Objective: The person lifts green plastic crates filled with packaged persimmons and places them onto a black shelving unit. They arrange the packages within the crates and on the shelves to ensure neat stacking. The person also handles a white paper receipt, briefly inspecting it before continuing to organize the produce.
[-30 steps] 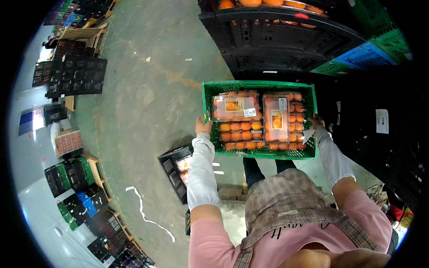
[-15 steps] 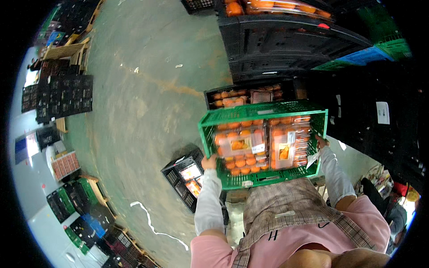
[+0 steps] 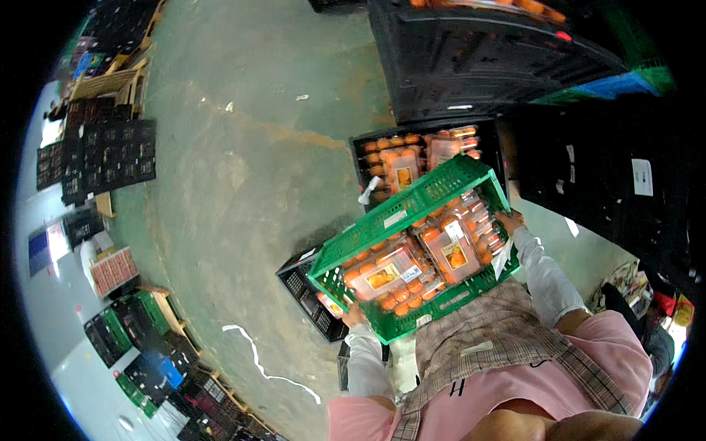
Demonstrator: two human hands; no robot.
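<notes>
Both my hands carry a green plastic crate (image 3: 397, 218) in front of my apron, tilted so its left end hangs lower. Inside lie clear plastic packs of orange fruit (image 3: 452, 253) with labels on their lids. My left hand (image 3: 354, 314) is closed on the crate's left end wall. At the opposite end, my right hand (image 3: 510, 220) grips the wall, beside a loose white paper slip (image 3: 502, 259). Some of the fingers are hidden by the crate. Just beyond it, partly covered, a black crate (image 3: 358, 158) holds similar fruit packs.
Tall black bins (image 3: 485, 66) stand at the far right, fruit showing on top. A smaller black crate (image 3: 312, 309) sits on the floor by my left hand. White strip (image 3: 257, 360) lies on the floor. Stacked crates (image 3: 110, 158) and pallets line the left side.
The green crate has swung from nearly level to slanted, its left end dropping toward me and its right end rising. More of the black fruit crate behind now shows. Both hands keep their grip.
</notes>
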